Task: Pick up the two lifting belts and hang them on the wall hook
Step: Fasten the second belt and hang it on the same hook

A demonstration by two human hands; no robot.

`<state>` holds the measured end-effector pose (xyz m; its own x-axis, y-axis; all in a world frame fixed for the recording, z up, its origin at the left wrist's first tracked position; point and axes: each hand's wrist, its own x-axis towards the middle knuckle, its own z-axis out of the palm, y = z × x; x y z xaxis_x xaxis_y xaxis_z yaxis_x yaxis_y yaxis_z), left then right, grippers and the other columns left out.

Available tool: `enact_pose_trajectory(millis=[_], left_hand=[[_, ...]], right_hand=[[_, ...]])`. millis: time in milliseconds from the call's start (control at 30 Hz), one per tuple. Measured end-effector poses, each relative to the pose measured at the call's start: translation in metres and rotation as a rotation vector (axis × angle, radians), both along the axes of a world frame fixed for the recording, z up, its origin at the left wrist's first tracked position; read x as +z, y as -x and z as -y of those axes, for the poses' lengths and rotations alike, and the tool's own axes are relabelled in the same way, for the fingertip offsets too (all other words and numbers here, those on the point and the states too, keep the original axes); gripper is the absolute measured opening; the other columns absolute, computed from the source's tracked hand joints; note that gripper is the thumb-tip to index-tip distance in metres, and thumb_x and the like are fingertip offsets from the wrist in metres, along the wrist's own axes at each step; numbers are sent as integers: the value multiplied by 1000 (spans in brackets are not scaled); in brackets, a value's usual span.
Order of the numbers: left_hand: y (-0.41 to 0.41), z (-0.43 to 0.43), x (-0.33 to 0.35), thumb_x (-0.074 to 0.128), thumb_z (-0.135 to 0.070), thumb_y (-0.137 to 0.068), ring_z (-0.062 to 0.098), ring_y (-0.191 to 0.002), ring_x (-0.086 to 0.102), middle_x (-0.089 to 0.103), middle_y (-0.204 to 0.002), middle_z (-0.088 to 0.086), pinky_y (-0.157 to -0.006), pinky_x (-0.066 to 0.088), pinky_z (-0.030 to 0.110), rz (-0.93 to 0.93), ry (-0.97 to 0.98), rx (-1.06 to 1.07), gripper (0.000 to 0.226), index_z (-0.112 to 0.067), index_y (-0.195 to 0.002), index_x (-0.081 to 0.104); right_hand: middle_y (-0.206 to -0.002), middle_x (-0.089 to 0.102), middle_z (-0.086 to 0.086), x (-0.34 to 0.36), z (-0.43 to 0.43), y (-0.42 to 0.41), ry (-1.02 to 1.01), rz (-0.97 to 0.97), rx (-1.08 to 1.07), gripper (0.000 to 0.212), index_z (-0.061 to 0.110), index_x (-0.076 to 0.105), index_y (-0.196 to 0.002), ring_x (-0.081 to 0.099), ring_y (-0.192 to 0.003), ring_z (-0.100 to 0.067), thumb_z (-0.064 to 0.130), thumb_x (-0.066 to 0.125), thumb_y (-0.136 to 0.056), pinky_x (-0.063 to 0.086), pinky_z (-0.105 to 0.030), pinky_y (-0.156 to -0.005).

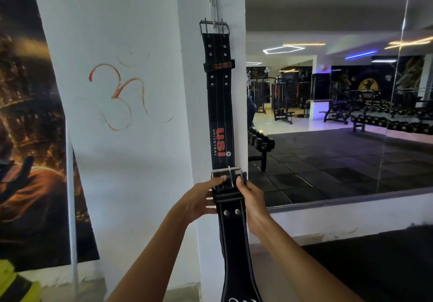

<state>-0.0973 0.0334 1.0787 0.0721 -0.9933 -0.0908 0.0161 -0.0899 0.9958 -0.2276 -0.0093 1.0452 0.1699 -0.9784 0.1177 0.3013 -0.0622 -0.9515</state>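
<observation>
A black lifting belt with red USI lettering [220, 114] hangs flat against the white pillar, its steel buckle caught on the wall hook [214, 23] at the top. A second black belt with white stitching [234, 243] is held upright in front of the first one's lower part, with its silver buckle [228, 175] at the top end. My left hand [201, 198] grips the left side of that buckle end. My right hand [251, 197] grips the right side. The belt's lower end runs out of the bottom of the frame.
The white pillar [131, 161] bears an orange painted symbol [121, 95]. A dark poster [30, 137] covers the wall at left. To the right a large mirror [339, 114] reflects gym machines and a dumbbell rack [260, 144].
</observation>
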Motion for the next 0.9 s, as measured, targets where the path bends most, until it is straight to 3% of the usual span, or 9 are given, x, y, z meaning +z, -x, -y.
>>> enact_pose_trajectory(millis=[100, 200, 333, 467, 600, 767, 833, 900], left_hand=[[2, 0, -2, 59, -38, -88, 26, -87, 68, 71, -94, 10, -69, 55, 33, 74, 74, 9, 32, -10, -102, 67], [18, 6, -11, 50, -38, -94, 20, -68, 68, 69, -74, 6, -60, 56, 33, 153, 252, 291, 36, -8, -84, 68], [35, 11, -18, 42, -32, -98, 17, -61, 57, 61, -64, 3, -55, 42, 27, 346, 393, 551, 44, -2, -77, 65], [43, 11, -23, 39, -34, -98, 10, -58, 54, 58, -62, -3, -52, 37, 24, 434, 401, 591, 41, -12, -69, 58], [45, 13, -28, 37, -35, -99, 12, -59, 54, 57, -63, -3, -52, 37, 24, 468, 386, 617, 40, -12, -72, 58], [42, 15, -30, 33, -31, -100, 15, -60, 53, 55, -62, -2, -51, 35, 23, 527, 379, 672, 42, -11, -71, 57], [36, 15, -32, 33, -31, -100, 17, -60, 51, 53, -60, 0, -49, 32, 24, 535, 360, 694, 44, -9, -69, 55], [32, 14, -34, 34, -31, -100, 20, -60, 50, 53, -59, 1, -49, 32, 26, 530, 353, 709, 45, -8, -67, 54]], right_hand=[[-98, 71, -18, 3, 0, 2, 0, 13, 10, 24, 12, 70, -97, 69, -89, -33, 30, 56, -90, 57, -45, -81], [-91, 70, -15, 13, -1, 1, -16, -13, 39, 31, 8, 66, -100, 68, -79, -27, 34, 52, -92, 55, -32, -64], [-101, 70, -19, 23, -1, -8, -89, -70, 21, 59, 2, 64, -105, 68, -90, -31, 56, 52, -84, 55, -39, -82], [-102, 69, -19, 25, 4, -8, -193, -70, -47, 68, 2, 64, -105, 67, -91, -30, 63, 57, -77, 53, -33, -73], [-102, 68, -17, 28, 5, -1, -255, -99, 32, 63, 4, 62, -107, 65, -89, -27, 56, 66, -73, 50, -31, -68], [-111, 65, -12, 27, 0, 6, -180, -235, 180, 62, 9, 56, -121, 61, -94, -22, 51, 65, -77, 47, -31, -79], [-131, 49, -10, 20, -1, 7, -112, -311, 204, 72, 17, 35, -138, 48, -117, -24, 48, 63, -79, 36, -37, -97], [-154, 21, -3, 12, -2, 7, 23, -369, 149, 79, 29, 16, -146, 22, -142, -23, 43, 62, -83, 21, -41, -113]])
